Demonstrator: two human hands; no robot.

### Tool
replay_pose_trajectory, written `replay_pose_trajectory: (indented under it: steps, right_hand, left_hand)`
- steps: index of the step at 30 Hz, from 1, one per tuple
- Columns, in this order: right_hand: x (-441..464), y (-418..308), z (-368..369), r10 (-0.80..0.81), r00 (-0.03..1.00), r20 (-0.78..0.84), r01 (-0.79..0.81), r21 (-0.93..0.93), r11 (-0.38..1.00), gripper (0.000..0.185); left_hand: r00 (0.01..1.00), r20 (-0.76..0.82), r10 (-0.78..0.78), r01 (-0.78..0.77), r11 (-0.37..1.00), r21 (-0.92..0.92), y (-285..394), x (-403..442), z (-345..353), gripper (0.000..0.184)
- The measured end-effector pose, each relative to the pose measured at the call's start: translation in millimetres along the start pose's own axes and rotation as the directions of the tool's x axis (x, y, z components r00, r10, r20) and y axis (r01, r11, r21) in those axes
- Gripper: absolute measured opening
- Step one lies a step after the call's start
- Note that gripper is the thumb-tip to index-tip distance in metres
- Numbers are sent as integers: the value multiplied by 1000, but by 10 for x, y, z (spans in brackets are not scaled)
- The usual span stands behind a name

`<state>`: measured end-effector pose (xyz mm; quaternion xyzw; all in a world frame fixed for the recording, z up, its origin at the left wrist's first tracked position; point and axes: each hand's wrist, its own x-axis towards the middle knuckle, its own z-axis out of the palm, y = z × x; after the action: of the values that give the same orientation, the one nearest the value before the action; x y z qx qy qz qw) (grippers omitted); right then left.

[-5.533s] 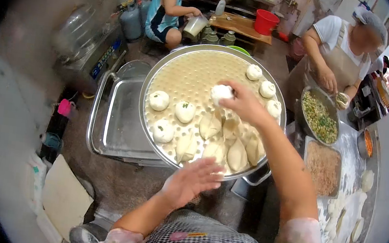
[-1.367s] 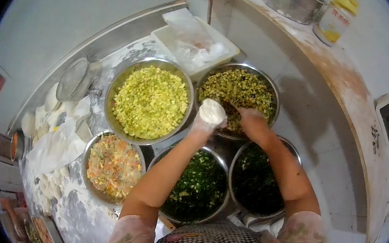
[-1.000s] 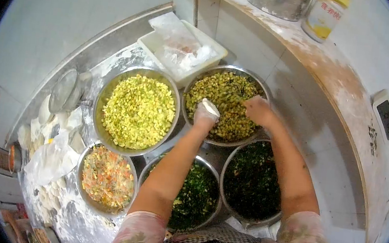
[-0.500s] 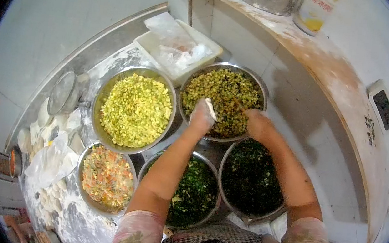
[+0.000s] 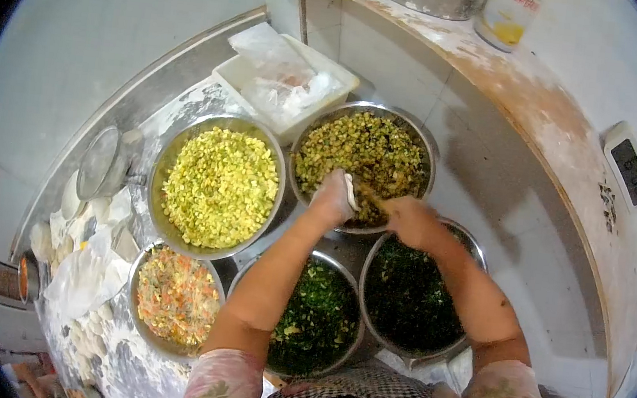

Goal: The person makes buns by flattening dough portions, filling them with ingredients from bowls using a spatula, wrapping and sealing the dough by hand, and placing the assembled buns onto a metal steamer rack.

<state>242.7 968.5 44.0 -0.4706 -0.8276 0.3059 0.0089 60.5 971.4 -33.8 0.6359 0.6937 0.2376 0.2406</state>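
Over the near edge of a steel bowl of brownish-green chopped filling [image 5: 372, 146], my left hand [image 5: 333, 198] is cupped round a piece of white dough [image 5: 351, 192], seen edge-on. My right hand [image 5: 413, 221] is closed on a thin wooden tool [image 5: 373, 198] that reaches toward the dough; its tip lies close to my left fingers. Whether filling sits in the dough cannot be made out. Two bowls of dark green filling, one at centre [image 5: 317, 317] and one at right [image 5: 414, 295], stand below my hands.
A bowl of yellow-green filling [image 5: 219, 188] and a bowl of orange mixed filling [image 5: 175, 297] stand left. Beyond are a white bin with plastic [image 5: 322, 62], a strainer [image 5: 99, 164] and floured dough pieces [image 5: 89, 334]. A shelf [image 5: 505, 79] curves along the right.
The tray of buns and the people around it have left view; the filling bowls show instead. Lately the dough has tilted edge-on, and my right hand with the tool has moved down and left toward it.
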Motion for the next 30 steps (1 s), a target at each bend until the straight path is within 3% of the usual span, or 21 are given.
replay_pose_trajectory:
  steps: [2,5,8,9,12,13,16,17,20,23,24,25,27,28,29,30]
  right_hand:
    - [-10,-178,159,-93,995,-36,96,102,990,28]
    - [-13,-193,195,-142,984,-109,150,63,987,34]
    - [-11,-171,-171,-59,998,-14,59,-2,998,38]
    - [51,-20,-124,-49,982,-181,53,13,999,29]
    - [286,252,-82,-26,1000,17,25,85,996,17]
    - [234,165,-39,6,999,33,-16,309,951,9]
    - [122,-98,22,-121,991,-53,130,231,964,15]
    - [62,-190,25,-177,980,-87,188,139,972,26]
    - [-43,-337,126,-128,984,-120,114,-117,987,40]
    - [-97,-360,-54,-148,984,-95,124,-226,966,46]
    - [-116,-348,-141,-156,983,-96,126,-266,956,46]
    - [-135,-316,-280,-155,984,-84,129,-254,959,42]
    - [-194,-92,-340,-237,931,-277,231,-54,971,37]
    - [-184,-17,-328,-259,891,-372,294,39,955,35]
    - [-121,31,-266,-150,887,-436,245,170,955,31]
    - [-33,97,-157,-81,914,-398,213,301,930,27]
  left_hand:
    - [1000,-25,13,-14,1000,-10,-7,12,0,56]
    - [993,-113,-19,9,996,-93,122,-71,-141,49]
    - [991,78,-104,122,956,-267,296,-72,-400,53]
    - [989,93,-117,136,958,-251,275,-48,-387,56]
    - [991,35,-129,131,990,-48,22,107,-142,70]
    - [998,-2,-68,68,997,-37,-49,106,-94,70]
    - [995,-69,-72,68,997,-47,-14,52,-99,69]
    - [990,-115,-79,72,995,-62,17,51,-100,67]
    - [953,-300,32,-71,990,-123,150,-33,-191,52]
    - [939,-335,74,-115,988,-104,62,-1,-213,59]
    - [946,-320,51,-128,966,-226,29,-2,-219,59]
    - [953,-303,29,-138,928,-345,12,-12,-240,58]
    - [951,-307,-44,-116,867,-485,-36,-1,-222,57]
    - [975,-193,-114,-60,698,-713,18,-44,-269,56]
    - [987,-64,-147,14,475,-880,117,-120,-359,55]
    - [987,73,-140,103,217,-971,178,-190,-404,54]
